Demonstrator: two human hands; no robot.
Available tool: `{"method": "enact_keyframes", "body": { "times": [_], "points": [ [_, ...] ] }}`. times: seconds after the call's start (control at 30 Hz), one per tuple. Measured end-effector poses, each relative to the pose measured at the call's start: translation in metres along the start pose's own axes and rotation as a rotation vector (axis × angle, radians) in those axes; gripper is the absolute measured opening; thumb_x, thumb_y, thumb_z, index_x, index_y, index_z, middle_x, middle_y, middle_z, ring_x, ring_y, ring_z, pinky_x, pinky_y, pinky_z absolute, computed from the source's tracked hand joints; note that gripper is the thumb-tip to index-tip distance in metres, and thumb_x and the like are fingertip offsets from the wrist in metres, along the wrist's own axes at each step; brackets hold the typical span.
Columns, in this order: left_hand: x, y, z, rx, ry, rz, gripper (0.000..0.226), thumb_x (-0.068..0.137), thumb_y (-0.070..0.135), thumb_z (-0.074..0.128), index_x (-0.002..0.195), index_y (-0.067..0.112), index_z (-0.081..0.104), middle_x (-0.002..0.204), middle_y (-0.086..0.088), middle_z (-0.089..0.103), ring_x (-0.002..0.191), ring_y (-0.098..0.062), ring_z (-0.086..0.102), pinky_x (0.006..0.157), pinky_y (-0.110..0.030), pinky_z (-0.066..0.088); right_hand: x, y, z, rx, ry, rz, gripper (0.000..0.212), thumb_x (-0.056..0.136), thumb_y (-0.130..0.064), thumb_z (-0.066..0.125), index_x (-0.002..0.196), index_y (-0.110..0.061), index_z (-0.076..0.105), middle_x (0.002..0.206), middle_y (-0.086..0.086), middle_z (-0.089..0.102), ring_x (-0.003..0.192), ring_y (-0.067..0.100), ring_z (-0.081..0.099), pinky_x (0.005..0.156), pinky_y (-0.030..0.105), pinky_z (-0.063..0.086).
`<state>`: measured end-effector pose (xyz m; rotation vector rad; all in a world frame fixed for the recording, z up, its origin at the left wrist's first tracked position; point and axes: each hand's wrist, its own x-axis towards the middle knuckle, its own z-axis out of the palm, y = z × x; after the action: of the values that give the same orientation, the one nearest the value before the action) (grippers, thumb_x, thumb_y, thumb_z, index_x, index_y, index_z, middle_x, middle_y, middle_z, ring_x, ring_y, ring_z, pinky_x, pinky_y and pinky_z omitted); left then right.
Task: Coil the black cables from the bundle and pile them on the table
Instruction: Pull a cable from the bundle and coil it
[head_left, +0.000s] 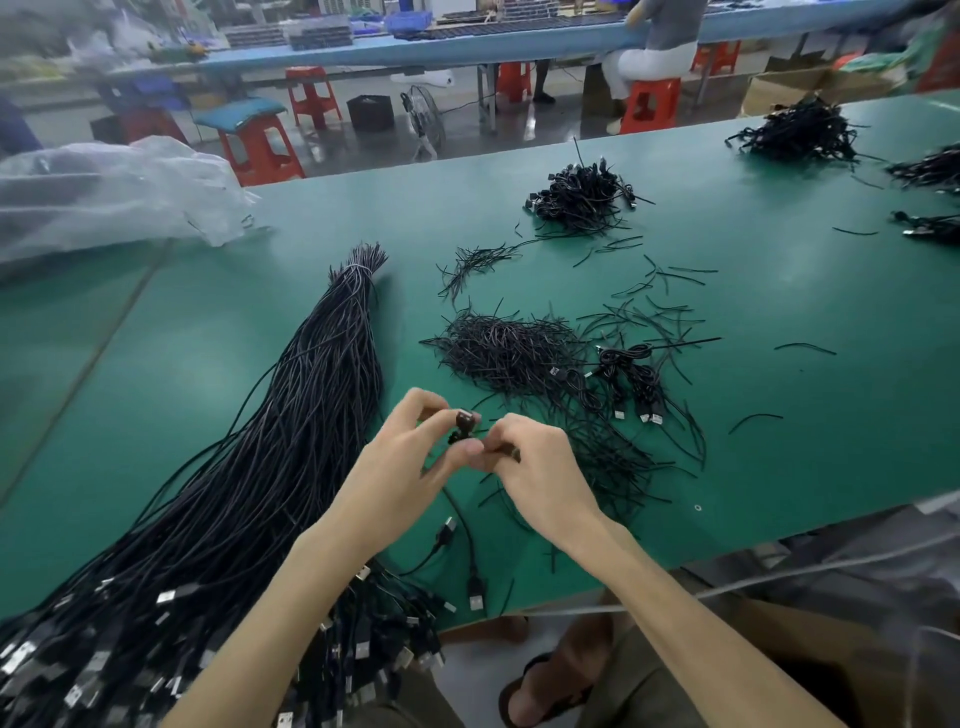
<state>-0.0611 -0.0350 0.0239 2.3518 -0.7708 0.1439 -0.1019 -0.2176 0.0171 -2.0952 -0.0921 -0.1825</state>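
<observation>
The room was a workshop with a grey floor, where red plastic stools (260, 150) and a round floor fan (426, 117) stood between two work surfaces. At the far one, a long blue-topped counter (467, 49), a person (654, 47) sat on a stool. The near surface was a wide green-matted counter (779, 415) strewn with short black wire ties. The long bundle of black cables (291, 441) lay on its left part, bound at the far end and fanning toward the near edge, where its silver plugs spilled over. Right of the bundle lay a dense heap of black wire ties (509, 353), with a few finished coils (634, 379) just beside it. A pile of coiled black cables (582, 195) sat farther back, and more dark heaps (800, 132) lay toward the far right corner. Over the near middle of the counter the left hand (410, 462) and right hand (535, 467) met, fingers curled. Both pinched a small black coiled cable (464, 423) between their fingertips, its plug pointing up, and a loose cable trailed below them. A crumpled clear plastic bag (104, 197) slumped on the far left of the counter, its contents too blurred to tell. A brown cardboard box (779, 88) stood on the floor beyond the counter's far edge, and a blue plastic crate (408, 21) rested on the blue counter. What either held could not be made out.
</observation>
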Motion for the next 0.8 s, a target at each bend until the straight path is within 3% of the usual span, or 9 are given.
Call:
{"method": "enact_keyframes", "body": {
  "times": [0.03,0.1,0.2,0.27,0.37,0.43,0.5,0.63,0.8],
  "points": [
    [0.001,0.001,0.000,-0.038,-0.020,-0.020,0.056,0.095,0.067,0.041,0.115,0.022,0.069,0.106,0.016,0.054,0.087,-0.006,0.059,0.079,-0.029,0.053,0.000,-0.003,0.001,-0.041,-0.012,-0.043,0.019,0.089,-0.002,0.070,0.081,-0.019,0.067,0.083,-0.013,0.062,0.085,0.011,0.060,0.082,0.032,0.052],
    [0.006,0.004,-0.001,-0.082,-0.066,-0.119,0.052,0.094,0.070,0.037,0.096,0.025,0.063,0.082,0.011,0.063,0.069,-0.006,0.059,0.067,-0.032,0.051,0.000,-0.006,0.002,-0.167,-0.030,-0.125,0.010,0.091,-0.001,0.066,0.085,-0.010,0.066,0.086,-0.005,0.061,0.091,0.019,0.057,0.085,0.040,0.051],
    [0.015,0.006,0.001,-0.123,-0.142,-0.259,0.030,0.104,0.050,0.048,0.080,0.031,0.051,0.063,0.008,0.067,0.043,-0.012,0.060,0.051,-0.031,0.049,-0.001,-0.007,0.001,-0.347,-0.028,-0.239,0.007,0.095,-0.008,0.066,0.088,-0.007,0.063,0.092,0.004,0.063,0.095,0.024,0.055,0.089,0.042,0.046],
    [0.019,0.010,-0.001,-0.211,-0.177,-0.300,0.027,0.106,0.041,0.050,0.083,0.028,0.054,0.058,0.001,0.068,0.037,-0.017,0.053,0.045,-0.031,0.045,-0.001,-0.009,-0.001,-0.397,0.003,-0.290,0.010,0.095,-0.012,0.068,0.087,-0.008,0.063,0.091,0.005,0.064,0.094,0.026,0.056,0.089,0.040,0.045],
    [0.022,0.014,-0.005,-0.383,-0.273,-0.384,0.033,0.107,0.039,0.048,0.100,0.007,0.057,0.054,-0.006,0.066,0.035,-0.020,0.047,0.042,-0.024,0.038,-0.001,-0.010,-0.003,-0.476,0.072,-0.363,0.014,0.089,-0.008,0.075,0.081,-0.010,0.063,0.084,0.003,0.064,0.085,0.026,0.059,0.081,0.040,0.050],
    [0.022,0.015,-0.006,-0.519,-0.308,-0.454,0.034,0.110,0.033,0.045,0.115,0.001,0.055,0.058,-0.007,0.067,0.037,-0.020,0.049,0.042,-0.022,0.039,-0.002,-0.009,-0.001,-0.483,0.095,-0.378,0.016,0.086,-0.004,0.077,0.079,-0.010,0.064,0.082,0.001,0.064,0.081,0.025,0.060,0.077,0.040,0.052],
    [0.017,0.013,-0.009,-0.663,-0.313,-0.426,0.029,0.111,0.018,0.041,0.139,0.011,0.046,0.066,-0.010,0.068,0.046,-0.022,0.055,0.050,-0.023,0.045,-0.002,-0.007,-0.001,-0.431,0.108,-0.346,0.015,0.086,-0.003,0.075,0.079,-0.010,0.064,0.081,0.000,0.064,0.081,0.025,0.059,0.077,0.042,0.052],
    [0.003,0.005,-0.013,-0.674,-0.391,-0.189,0.064,0.102,-0.013,0.045,0.155,0.021,0.035,0.102,-0.023,0.067,0.083,-0.027,0.067,0.072,-0.033,0.054,0.003,0.005,-0.004,-0.189,0.129,-0.119,0.015,0.090,0.002,0.069,0.080,-0.009,0.065,0.084,-0.004,0.059,0.087,0.021,0.059,0.082,0.044,0.052],
    [0.006,-0.003,-0.002,-0.274,-0.272,-0.204,0.057,0.082,0.022,0.086,0.133,0.029,0.060,0.097,0.009,0.067,0.085,-0.014,0.064,0.080,-0.025,0.053,-0.002,0.006,0.001,-0.144,0.055,-0.056,0.011,0.091,0.000,0.069,0.084,-0.009,0.067,0.089,-0.001,0.062,0.090,0.021,0.061,0.086,0.043,0.052]
  ]
}}
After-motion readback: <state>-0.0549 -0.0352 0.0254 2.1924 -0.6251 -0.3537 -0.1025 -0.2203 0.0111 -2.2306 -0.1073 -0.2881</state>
